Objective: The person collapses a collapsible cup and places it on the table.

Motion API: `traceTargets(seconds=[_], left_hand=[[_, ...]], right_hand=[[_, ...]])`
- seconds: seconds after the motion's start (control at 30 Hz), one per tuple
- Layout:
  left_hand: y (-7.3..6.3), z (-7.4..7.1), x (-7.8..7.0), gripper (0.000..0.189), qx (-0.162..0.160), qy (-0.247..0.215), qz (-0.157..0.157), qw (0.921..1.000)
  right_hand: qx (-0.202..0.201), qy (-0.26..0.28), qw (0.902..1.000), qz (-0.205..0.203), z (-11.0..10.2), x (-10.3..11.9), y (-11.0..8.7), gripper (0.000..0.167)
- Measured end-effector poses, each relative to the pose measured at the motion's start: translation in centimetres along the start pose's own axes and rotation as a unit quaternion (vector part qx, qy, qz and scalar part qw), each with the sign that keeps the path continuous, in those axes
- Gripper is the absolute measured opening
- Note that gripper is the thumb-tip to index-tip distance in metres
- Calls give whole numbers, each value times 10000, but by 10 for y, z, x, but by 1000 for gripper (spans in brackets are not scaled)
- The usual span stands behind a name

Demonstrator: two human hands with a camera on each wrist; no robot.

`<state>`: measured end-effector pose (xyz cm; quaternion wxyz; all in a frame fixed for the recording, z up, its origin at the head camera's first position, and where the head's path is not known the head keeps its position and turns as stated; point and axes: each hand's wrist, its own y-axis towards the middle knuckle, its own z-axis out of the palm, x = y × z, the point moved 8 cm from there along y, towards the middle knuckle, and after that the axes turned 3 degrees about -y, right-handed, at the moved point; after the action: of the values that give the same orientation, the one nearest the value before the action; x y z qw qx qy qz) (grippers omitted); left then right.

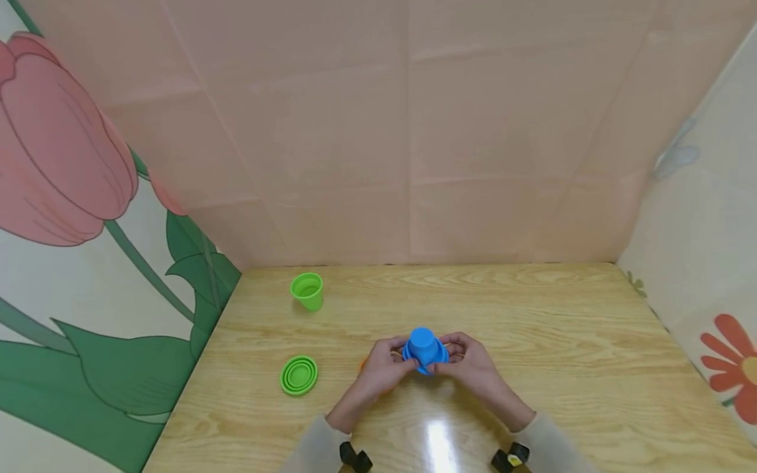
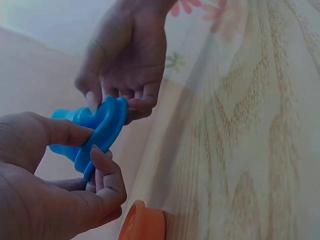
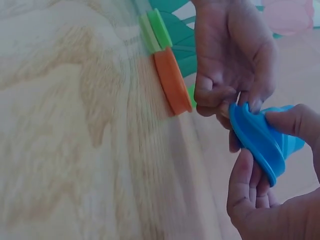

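Note:
Both hands hold a blue collapsible silicone cup between them, above the middle of the table. Its narrow base points up and away, and the wide rim is bent out of round in the wrist views. My left hand pinches one side of the rim, thumb on the outer wall and fingers beneath. On the opposite side my right hand grips the rim the same way. Beside the left hand lies an orange collapsed cup, mostly hidden by that hand in the head view.
A green collapsed cup lies flat at the left of the wooden table. Farther back stands an expanded green cup, mouth up. A pinkish sheet hangs behind the table, with flower-printed walls on both sides.

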<state>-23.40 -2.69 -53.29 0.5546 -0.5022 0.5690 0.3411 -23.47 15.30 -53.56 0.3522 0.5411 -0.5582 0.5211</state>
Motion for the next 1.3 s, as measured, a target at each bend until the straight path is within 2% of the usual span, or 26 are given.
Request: traceTargets(seconds=[0.1, 0.2, 0.33, 0.47, 0.73, 0.83, 1.07, 1.2, 1.3], left_hand=[[0, 2, -1, 47, 41, 109, 87, 9999], [1, 3, -1, 48, 50, 134, 90, 9999], [1, 3, -1, 49, 86, -112, 4, 9999], [1, 4, -1, 50, 254, -479, -35, 9985], [2, 6, 4, 48, 639, -1093, -252, 9916], [2, 5, 6, 48, 686, -1238, -351, 9893], [1, 3, 9, 47, 912, -1646, -476, 9810], [2, 3, 11, 47, 1016, -1975, -531, 9736], [2, 2, 11, 46, 979, -2206, -529, 9690]], right_hand=[[-154, -106, 9998, -31, 0, 0, 1, 59], [-134, -98, 9999, -2, 0, 0, 1, 56], [230, -7, 9997, 5, 0, -1, 1, 56], [627, 119, 9979, -81, 0, 0, 0, 58], [1084, 319, 9936, -38, -4, -8, -1, 57], [1352, 523, 9894, 89, -6, -12, -2, 57], [2025, 1346, 9696, 284, -5, -15, -5, 65], [2110, 1637, 9633, 282, -5, -14, -5, 64], [2154, 1760, 9602, 252, -6, -14, -4, 62]])
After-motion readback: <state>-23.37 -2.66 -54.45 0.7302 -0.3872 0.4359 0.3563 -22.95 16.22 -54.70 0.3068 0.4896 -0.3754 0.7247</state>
